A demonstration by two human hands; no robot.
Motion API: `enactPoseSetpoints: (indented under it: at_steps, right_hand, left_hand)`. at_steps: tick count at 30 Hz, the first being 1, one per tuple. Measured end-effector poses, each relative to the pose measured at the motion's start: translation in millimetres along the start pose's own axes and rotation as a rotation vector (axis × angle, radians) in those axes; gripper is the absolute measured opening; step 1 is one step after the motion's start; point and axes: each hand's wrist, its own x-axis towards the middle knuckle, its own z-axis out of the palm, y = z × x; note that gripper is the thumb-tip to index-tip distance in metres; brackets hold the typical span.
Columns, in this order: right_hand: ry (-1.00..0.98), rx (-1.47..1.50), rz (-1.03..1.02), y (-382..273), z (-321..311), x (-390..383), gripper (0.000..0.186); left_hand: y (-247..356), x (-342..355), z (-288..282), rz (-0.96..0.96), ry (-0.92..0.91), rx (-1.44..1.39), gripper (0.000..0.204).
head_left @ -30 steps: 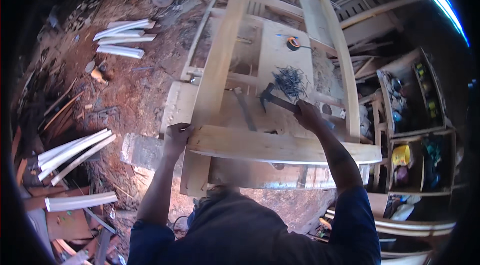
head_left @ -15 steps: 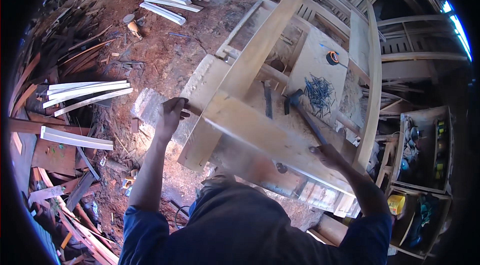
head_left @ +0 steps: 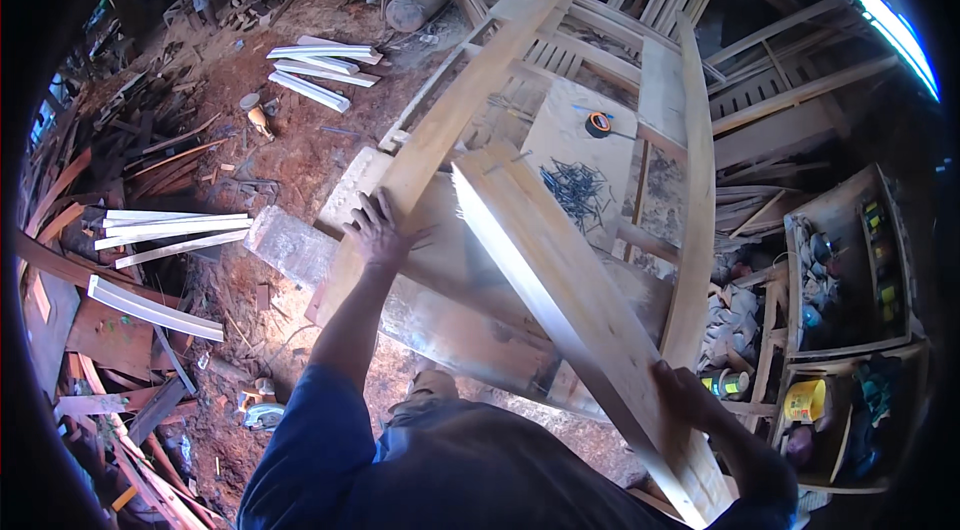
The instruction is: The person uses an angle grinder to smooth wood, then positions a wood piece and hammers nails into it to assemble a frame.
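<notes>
My left hand [head_left: 378, 235] rests on a long pale board [head_left: 470, 80], fingers spread. This board slants across the left side of the workbench. My right hand [head_left: 685, 398] grips the near part of a thick wooden plank [head_left: 560, 280]. That plank is tilted up over the bench, its far end raised and apart from the long board. Beyond its far end lies a heap of dark nails [head_left: 577, 195] on a pale panel. An orange and black tape roll [head_left: 598, 125] sits further back. No hammer shows now; the plank covers that part of the bench.
Another long board [head_left: 697, 150] runs along the bench's right side. Wooden bins [head_left: 850, 350] with cans and rags stand at the right. White-edged strips [head_left: 320, 65] lie on the dirt floor at far left, and scrap wood [head_left: 75, 200] is heaped along the left edge.
The plank lay across the bench and is now lifted and swung, its near end toward me. My left hand moved right and nearer onto the long board. My right hand came nearer with the plank.
</notes>
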Motion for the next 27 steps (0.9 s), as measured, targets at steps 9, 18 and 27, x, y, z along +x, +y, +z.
enactPoseSetpoints:
  at_steps: [9,18,27]
  right_hand:
    - [0.227,0.201,-0.128,54,38,-34,0.083]
    - [0.309,0.263,-0.263,-21,72,-45,0.068]
    - [0.341,-0.116,-0.229,-167,98,-36,0.037]
  left_hand:
    - [-70,64,18,0.141,-0.143,-0.402,0.097]
    - [-115,55,-14,0.263,-0.005,-0.473,0.049]
    - [-158,142,-21,0.195,0.053,-0.376,0.05]
